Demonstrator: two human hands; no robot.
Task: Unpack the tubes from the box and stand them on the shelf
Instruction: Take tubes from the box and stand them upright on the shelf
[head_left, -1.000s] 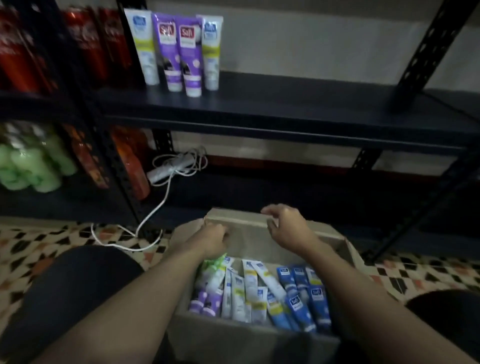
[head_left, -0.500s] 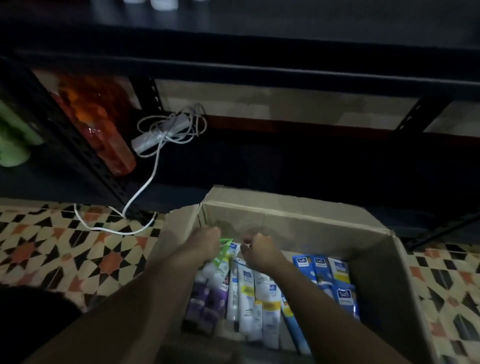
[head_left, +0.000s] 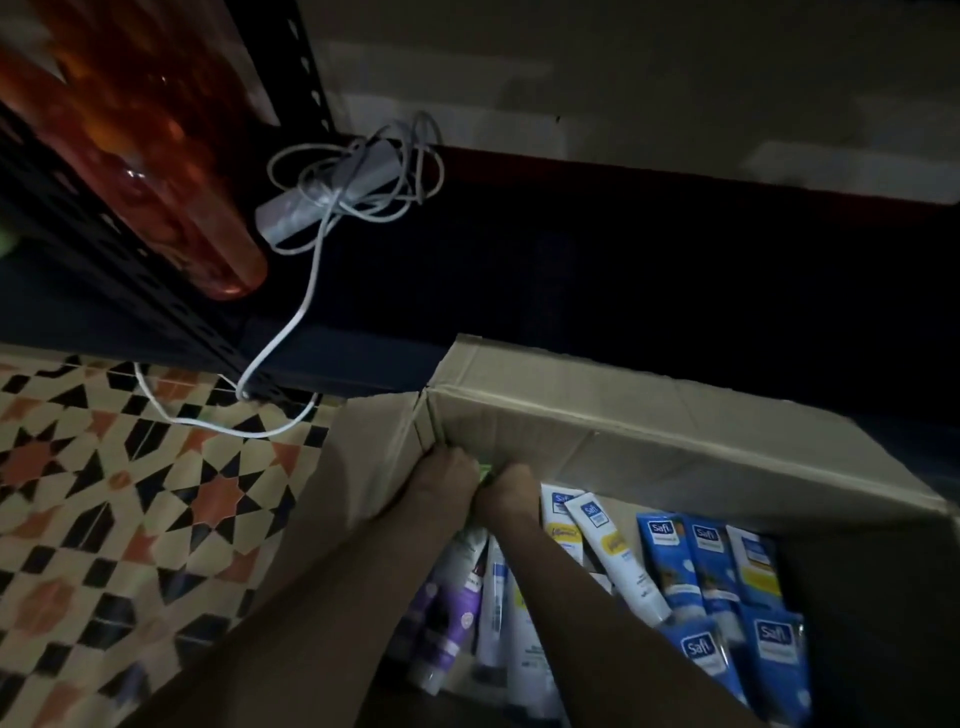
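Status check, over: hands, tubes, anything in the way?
Left hand and right hand together at green tube, far-left corner of box; grip hidden. Other tubes lying in box. White cable off left, clear of hands.

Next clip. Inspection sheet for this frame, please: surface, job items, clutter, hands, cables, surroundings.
Surface: patterned tiled floor; an open cardboard box stands at lower right.
Job's things: tubes lie in the box: blue tubes, white tubes with yellow bands, a purple tube; a green tube shows between the hands.
Clutter: orange bottle on the rack at left.
Hands: left hand and right hand are side by side in the box's far left corner, at the green tube; fingers hidden, grip unclear.
Cables: white cable coiled round a power strip, trailing onto the floor.
Surroundings: dark rack upright, pale wall; dim light.
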